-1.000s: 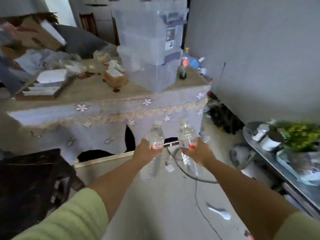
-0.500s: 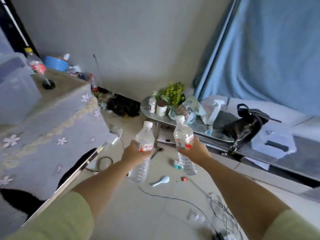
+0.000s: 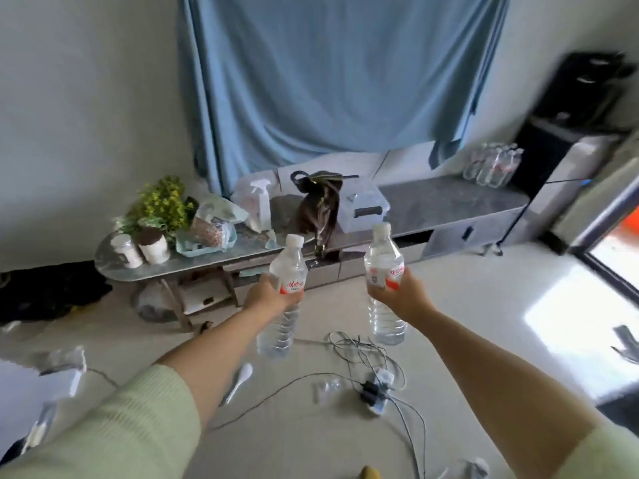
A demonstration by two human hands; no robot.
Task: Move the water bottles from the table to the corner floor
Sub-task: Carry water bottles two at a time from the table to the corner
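My left hand (image 3: 268,296) grips a clear water bottle (image 3: 284,299) with a white cap and red label, held upright in front of me. In my right hand (image 3: 401,293) is a second bottle (image 3: 384,285) of the same kind, gripped around its label, also upright. Both bottles hang in the air above the floor. A cluster of several more clear bottles (image 3: 492,164) stands at the far right end of the low grey counter (image 3: 442,202), beside a dark appliance.
The low counter (image 3: 179,264) carries a plant (image 3: 162,202), jars, a spray bottle (image 3: 260,205), a brown bag (image 3: 318,209) and a plastic box (image 3: 366,209). Cables and a power strip (image 3: 375,388) lie on the pale floor, with a white spoon (image 3: 240,378). A blue curtain (image 3: 328,74) hangs behind.
My view has swung right, away from the cloth-covered table toward the curtain and low counter. Both hands keep their grip on the bottles, now held slightly wider apart.
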